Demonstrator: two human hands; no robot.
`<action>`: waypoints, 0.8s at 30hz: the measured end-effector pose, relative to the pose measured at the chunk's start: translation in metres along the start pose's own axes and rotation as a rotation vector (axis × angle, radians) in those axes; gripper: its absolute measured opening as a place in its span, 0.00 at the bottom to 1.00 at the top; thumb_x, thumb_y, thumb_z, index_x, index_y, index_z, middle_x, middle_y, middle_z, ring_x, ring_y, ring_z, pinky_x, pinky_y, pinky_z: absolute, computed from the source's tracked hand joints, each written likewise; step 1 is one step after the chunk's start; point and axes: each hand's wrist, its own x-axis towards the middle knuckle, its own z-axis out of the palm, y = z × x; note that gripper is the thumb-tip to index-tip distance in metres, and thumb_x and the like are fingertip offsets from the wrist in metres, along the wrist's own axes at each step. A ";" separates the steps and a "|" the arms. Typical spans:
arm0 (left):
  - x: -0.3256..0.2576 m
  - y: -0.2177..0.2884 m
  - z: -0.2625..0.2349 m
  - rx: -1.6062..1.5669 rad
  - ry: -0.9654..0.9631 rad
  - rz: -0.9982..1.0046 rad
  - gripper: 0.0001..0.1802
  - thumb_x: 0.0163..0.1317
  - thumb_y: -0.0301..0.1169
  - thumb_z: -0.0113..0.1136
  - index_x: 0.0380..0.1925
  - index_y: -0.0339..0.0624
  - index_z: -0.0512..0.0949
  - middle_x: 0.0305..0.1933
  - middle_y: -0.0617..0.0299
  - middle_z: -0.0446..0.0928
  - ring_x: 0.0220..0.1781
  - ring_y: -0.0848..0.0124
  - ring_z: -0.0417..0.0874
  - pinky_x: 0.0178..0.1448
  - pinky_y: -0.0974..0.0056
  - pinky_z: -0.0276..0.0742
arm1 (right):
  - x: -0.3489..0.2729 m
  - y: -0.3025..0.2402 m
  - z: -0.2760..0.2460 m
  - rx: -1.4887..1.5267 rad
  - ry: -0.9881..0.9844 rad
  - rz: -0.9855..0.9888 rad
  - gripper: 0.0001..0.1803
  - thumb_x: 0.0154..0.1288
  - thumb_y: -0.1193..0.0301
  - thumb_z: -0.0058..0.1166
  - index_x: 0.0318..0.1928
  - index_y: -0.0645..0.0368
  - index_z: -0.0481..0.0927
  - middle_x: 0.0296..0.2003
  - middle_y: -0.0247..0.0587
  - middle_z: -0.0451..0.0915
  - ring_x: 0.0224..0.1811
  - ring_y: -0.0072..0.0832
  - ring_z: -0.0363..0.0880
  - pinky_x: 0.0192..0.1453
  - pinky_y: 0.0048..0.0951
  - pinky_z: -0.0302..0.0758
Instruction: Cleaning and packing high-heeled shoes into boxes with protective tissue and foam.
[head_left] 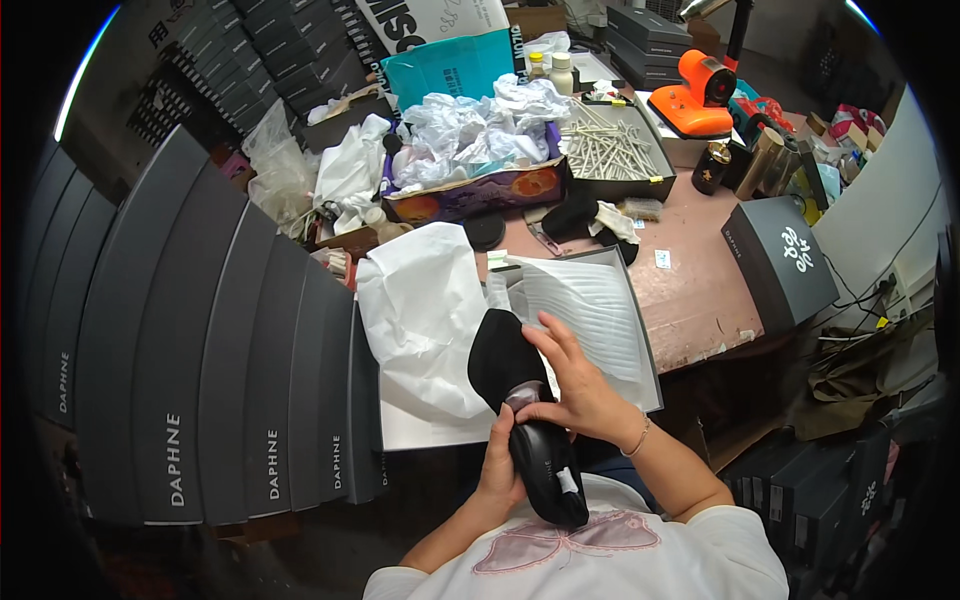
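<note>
A black pointed shoe (506,352) is in both my hands above an open shoebox, its toe pointing away from me. My left hand (498,468) grips the shoe's left side near the middle, thumb up by the opening. On the other side my right hand (585,392) holds it, thumb at the opening and fingers reaching along the toe. Something pale and shiny shows in the opening, and a small white tag lies inside the heel. Beneath, the shoebox (425,436) contains white tissue paper (425,305) on the left and a ribbed white sheet (590,300) on the right.
Grey shoeboxes (215,360) stand stacked close on my left. Behind the open box are a purple carton (470,200) of crumpled paper and a tray of white sticks (610,145). An orange device (695,105) and a dark box (780,260) stand to the right.
</note>
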 end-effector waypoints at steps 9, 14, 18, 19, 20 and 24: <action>0.038 0.025 0.002 0.032 -0.080 -0.092 0.60 0.53 0.80 0.33 0.61 0.29 0.65 0.43 0.51 0.79 0.44 0.62 0.83 0.51 0.59 0.80 | 0.112 0.089 -0.053 0.360 -0.610 0.070 0.43 0.57 0.58 0.67 0.70 0.57 0.62 0.66 0.49 0.68 0.67 0.43 0.66 0.68 0.35 0.64; 0.059 0.053 0.017 -0.182 -0.119 -0.076 0.53 0.62 0.73 0.27 0.66 0.33 0.60 0.58 0.48 0.73 0.50 0.56 0.81 0.52 0.54 0.81 | 0.179 0.257 -0.024 -1.079 -0.226 -0.153 0.11 0.60 0.69 0.52 0.43 0.56 0.80 0.59 0.46 0.71 0.69 0.46 0.60 0.72 0.55 0.51; 0.059 0.059 0.021 -0.151 -0.098 -0.070 0.46 0.67 0.67 0.26 0.68 0.39 0.58 0.66 0.50 0.68 0.55 0.55 0.79 0.55 0.52 0.80 | 0.176 0.300 -0.021 -1.130 -0.352 -0.073 0.15 0.59 0.69 0.51 0.47 0.55 0.78 0.53 0.48 0.76 0.65 0.43 0.66 0.72 0.60 0.48; 0.058 0.057 0.020 -0.121 -0.084 -0.077 0.46 0.67 0.67 0.26 0.68 0.39 0.58 0.65 0.50 0.69 0.54 0.56 0.79 0.56 0.52 0.79 | 0.174 0.287 -0.027 -1.042 -0.273 -0.066 0.16 0.58 0.71 0.52 0.48 0.55 0.77 0.51 0.48 0.77 0.63 0.43 0.68 0.71 0.58 0.52; 0.056 0.055 0.021 -0.097 -0.029 -0.066 0.45 0.68 0.66 0.27 0.67 0.39 0.60 0.63 0.50 0.70 0.55 0.56 0.79 0.56 0.52 0.79 | 0.170 0.269 -0.036 -0.955 -0.191 -0.054 0.17 0.56 0.72 0.53 0.49 0.55 0.77 0.50 0.48 0.78 0.61 0.42 0.71 0.70 0.56 0.57; 0.056 0.038 0.031 0.000 0.094 0.068 0.40 0.69 0.64 0.32 0.64 0.41 0.63 0.58 0.51 0.73 0.55 0.57 0.78 0.57 0.52 0.76 | 0.137 0.144 -0.072 -0.058 0.128 0.065 0.24 0.52 0.77 0.56 0.53 0.54 0.76 0.41 0.42 0.76 0.44 0.35 0.76 0.48 0.36 0.71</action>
